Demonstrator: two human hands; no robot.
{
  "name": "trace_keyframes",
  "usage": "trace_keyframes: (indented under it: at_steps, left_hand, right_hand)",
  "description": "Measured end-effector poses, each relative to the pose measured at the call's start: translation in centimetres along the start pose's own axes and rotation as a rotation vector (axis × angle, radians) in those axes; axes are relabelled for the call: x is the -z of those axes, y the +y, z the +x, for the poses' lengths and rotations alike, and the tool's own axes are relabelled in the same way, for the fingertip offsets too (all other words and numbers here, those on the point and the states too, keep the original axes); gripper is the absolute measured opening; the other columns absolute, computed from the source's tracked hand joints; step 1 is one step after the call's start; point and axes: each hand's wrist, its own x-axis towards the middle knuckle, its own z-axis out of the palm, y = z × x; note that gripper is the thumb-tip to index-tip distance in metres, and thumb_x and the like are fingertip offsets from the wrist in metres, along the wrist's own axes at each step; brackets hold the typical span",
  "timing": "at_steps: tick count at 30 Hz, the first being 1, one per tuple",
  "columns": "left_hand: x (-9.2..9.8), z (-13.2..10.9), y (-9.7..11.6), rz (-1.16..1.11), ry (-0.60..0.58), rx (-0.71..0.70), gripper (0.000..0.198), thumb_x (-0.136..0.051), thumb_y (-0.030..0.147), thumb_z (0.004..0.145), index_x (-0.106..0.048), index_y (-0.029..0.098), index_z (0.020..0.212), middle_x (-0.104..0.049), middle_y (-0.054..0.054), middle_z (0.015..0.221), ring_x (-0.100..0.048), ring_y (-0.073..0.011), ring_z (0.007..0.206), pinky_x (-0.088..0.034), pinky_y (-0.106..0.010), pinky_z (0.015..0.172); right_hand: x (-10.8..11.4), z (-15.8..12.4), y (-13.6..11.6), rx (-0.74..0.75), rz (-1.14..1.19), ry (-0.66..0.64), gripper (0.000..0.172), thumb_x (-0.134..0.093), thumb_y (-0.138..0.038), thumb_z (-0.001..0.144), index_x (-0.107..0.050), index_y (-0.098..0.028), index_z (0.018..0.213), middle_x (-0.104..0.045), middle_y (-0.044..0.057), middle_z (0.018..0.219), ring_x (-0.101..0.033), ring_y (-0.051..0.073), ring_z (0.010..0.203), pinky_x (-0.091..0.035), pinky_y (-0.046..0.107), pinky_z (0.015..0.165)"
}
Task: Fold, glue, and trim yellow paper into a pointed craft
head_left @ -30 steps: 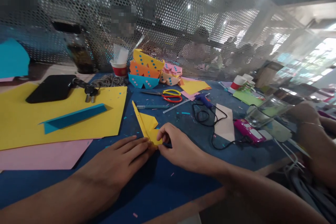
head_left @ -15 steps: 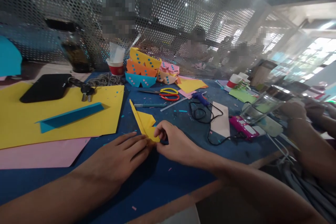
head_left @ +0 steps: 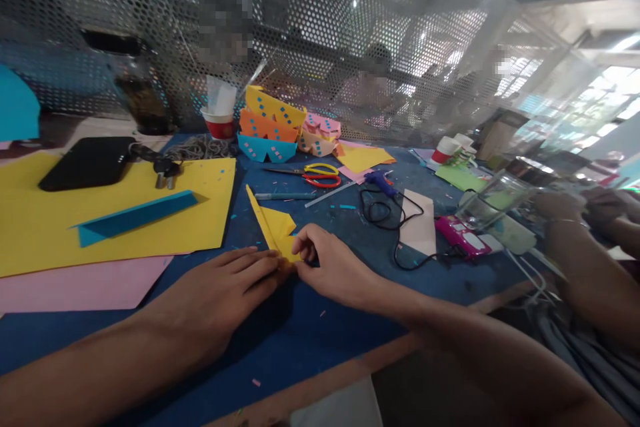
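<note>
Two hands on yellow folded paper (head_left: 277, 232), left hand (head_left: 220, 297) flat, right hand (head_left: 334, 270) pinching

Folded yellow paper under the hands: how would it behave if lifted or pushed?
Probably very light and floppy: the folded yellow paper is thin sheet, stiffened only along its creases. Pushed, it would likely slide on the blue table, not roll. Left hand and right hand pin its near end.

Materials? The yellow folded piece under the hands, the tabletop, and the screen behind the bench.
Yellow folded piece: matte coloured paper, going by its crisp creases. Tabletop: blue, dull and scuffed, probably a mat or painted board; hard to tell. Screen: likely perforated sheet metal, with a grey sheen and regular round holes.
</note>
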Motion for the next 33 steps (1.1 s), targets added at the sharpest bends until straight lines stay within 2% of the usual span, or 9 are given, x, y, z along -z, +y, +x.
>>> trace_keyframes:
  at_steps: [3,6,14,19,23,27,33]
  left_hand:
    - [0.3,0.2,0.0,0.002,0.018,0.003,0.077,-0.066,0.007,0.084,-0.075,0.012,0.161,-0.086,-0.019,0.152,-0.083,-0.0373,0.135,-0.069,-0.049,0.116]
    - [0.4,0.2,0.0,-0.032,0.022,0.015,0.083,-0.064,0.004,0.083,-0.073,0.016,0.164,-0.085,-0.016,0.154,-0.082,-0.0356,0.138,-0.067,-0.049,0.12]
    - [-0.2,0.3,0.0,-0.086,0.038,0.041,0.075,-0.063,0.003,0.085,-0.078,0.018,0.157,-0.085,-0.017,0.154,-0.081,-0.0348,0.139,-0.063,-0.051,0.127]
    - [-0.4,-0.2,0.1,-0.067,0.087,0.019,0.089,-0.058,-0.001,0.082,-0.066,0.012,0.17,-0.081,-0.018,0.163,-0.08,-0.0317,0.146,-0.064,-0.047,0.127]
    - [-0.6,-0.6,-0.1,-0.082,0.118,0.006,0.089,-0.057,-0.002,0.081,-0.067,0.013,0.168,-0.08,-0.017,0.166,-0.078,-0.0311,0.15,-0.062,-0.047,0.13]
    - [-0.1,-0.2,-0.2,-0.103,0.096,0.001,0.084,-0.058,-0.002,0.084,-0.071,0.015,0.165,-0.08,-0.017,0.165,-0.078,-0.0317,0.15,-0.061,-0.05,0.133]
    - [-0.1,-0.2,-0.7,-0.167,0.146,0.035,0.075,-0.055,-0.003,0.091,-0.077,0.02,0.159,-0.086,-0.013,0.156,-0.085,-0.0302,0.137,-0.071,-0.048,0.119]
  right_hand:
    - [0.1,0.0,0.5,0.006,0.05,-0.009,0.031,-0.073,-0.003,0.089,-0.06,-0.026,0.106,-0.071,-0.003,0.101,-0.07,0.017,0.093,-0.055,0.034,0.091]
    - [0.2,0.1,0.9,0.031,0.067,-0.002,0.03,-0.071,-0.004,0.088,-0.061,-0.026,0.107,-0.071,-0.003,0.101,-0.07,0.017,0.093,-0.057,0.033,0.09]
    - [0.8,0.6,0.8,0.039,0.119,-0.031,0.03,-0.071,-0.006,0.083,-0.06,-0.026,0.103,-0.067,-0.005,0.094,-0.068,0.017,0.09,-0.056,0.031,0.086]
    - [0.8,0.7,0.8,0.037,0.182,-0.037,0.024,-0.073,-0.011,0.087,-0.061,-0.025,0.102,-0.067,-0.005,0.093,-0.068,0.018,0.088,-0.054,0.032,0.084]
    - [0.5,0.4,0.4,0.025,0.092,-0.03,0.023,-0.08,-0.016,0.09,-0.063,-0.025,0.102,-0.069,-0.004,0.094,-0.068,0.018,0.09,-0.052,0.033,0.086]
    - [0.4,0.2,-0.1,0.042,-0.006,-0.021,0.023,-0.08,-0.011,0.091,-0.064,-0.025,0.101,-0.071,-0.003,0.099,-0.069,0.018,0.094,-0.052,0.033,0.09]
    - [0.8,0.3,-0.1,0.028,0.049,-0.038,0.02,-0.079,-0.014,0.094,-0.064,-0.025,0.1,-0.071,-0.003,0.095,-0.067,0.017,0.087,-0.052,0.032,0.084]
